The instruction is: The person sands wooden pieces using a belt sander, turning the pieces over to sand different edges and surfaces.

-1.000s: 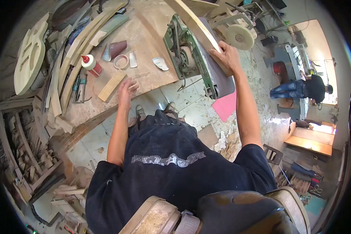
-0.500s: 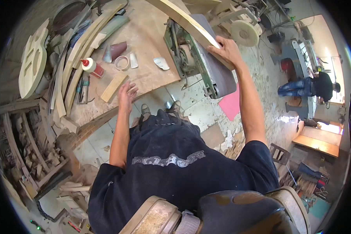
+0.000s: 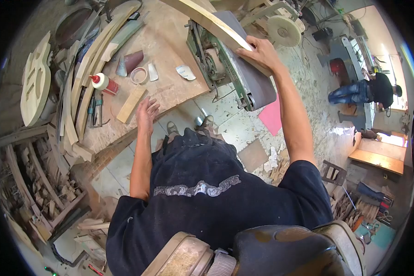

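My right hand grips the near end of a long curved wooden piece, thumb on one side and fingers over the other. This piece lies over the belt sander, against its grey belt, and its far end runs out of view at the top. My left hand is empty with its fingers apart, by the table's front edge. Just beside its fingertips is a short wooden block on the table. A glue bottle with a red cap stands farther left.
Curved wooden strips, clamps, a tape ring and sandpaper scraps lie on the table. Wood offcuts fill a rack at lower left. A pink sheet is beneath the sander. Another person stands at a machine at right.
The view has shifted slightly. My right hand stays on the curved wooden piece at the sander, and my left hand remains near the short block.
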A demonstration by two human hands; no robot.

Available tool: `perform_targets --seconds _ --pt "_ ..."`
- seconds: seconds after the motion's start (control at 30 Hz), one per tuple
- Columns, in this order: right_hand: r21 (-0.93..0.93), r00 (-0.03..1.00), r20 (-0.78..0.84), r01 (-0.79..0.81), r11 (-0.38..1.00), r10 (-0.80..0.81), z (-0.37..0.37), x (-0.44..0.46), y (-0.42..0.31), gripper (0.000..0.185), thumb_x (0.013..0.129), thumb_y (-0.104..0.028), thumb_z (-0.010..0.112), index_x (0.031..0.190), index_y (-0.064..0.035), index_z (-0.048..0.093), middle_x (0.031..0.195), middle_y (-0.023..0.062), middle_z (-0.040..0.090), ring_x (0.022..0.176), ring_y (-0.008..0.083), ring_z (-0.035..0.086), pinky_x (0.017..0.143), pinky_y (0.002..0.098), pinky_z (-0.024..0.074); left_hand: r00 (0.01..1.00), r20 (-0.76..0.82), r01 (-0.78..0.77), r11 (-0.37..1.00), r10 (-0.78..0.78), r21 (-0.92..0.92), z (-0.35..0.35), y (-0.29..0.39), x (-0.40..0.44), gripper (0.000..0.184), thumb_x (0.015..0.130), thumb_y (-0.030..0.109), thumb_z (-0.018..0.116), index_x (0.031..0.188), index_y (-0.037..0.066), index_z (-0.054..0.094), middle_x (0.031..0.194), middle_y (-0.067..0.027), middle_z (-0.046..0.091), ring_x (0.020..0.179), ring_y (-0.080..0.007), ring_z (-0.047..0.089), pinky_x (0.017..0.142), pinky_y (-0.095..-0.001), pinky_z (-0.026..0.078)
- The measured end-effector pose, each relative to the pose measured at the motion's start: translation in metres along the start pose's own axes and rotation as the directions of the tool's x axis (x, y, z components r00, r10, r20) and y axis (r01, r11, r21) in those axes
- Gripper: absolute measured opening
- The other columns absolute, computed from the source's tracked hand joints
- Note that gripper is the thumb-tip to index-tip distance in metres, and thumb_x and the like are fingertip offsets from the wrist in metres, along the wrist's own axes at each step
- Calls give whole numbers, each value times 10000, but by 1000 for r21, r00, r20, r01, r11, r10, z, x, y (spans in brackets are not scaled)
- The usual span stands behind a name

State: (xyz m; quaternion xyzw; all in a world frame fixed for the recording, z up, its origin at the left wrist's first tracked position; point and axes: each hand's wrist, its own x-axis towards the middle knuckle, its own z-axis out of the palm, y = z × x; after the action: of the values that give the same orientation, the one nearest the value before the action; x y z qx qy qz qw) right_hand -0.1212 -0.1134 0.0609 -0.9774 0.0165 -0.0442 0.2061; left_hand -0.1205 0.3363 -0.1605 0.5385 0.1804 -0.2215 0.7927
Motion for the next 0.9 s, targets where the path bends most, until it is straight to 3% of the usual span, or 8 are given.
perform_targets --seconds 0.5,0.9 --pt "-20 999 -31 12 1000 -12 9 1 7 533 817 -576 734 921 -55 690 803 205 668 776 406 639 700 488 473 999 42 -2 1000 2 1 -3 7 7 486 1022 399 609 1396 94 548 1276 -114 633 1084 -219 656 970 -378 509" --pt "-24 998 19 -67 997 67 -5 -12 10 531 821 -549 749 903 -30 666 775 224 636 755 419 621 698 485 466 999 22 25 1000 -24 -18 -8 7 12 459 1004 405 640 1349 113 558 1247 -95 639 1067 -206 663 947 -355 516"
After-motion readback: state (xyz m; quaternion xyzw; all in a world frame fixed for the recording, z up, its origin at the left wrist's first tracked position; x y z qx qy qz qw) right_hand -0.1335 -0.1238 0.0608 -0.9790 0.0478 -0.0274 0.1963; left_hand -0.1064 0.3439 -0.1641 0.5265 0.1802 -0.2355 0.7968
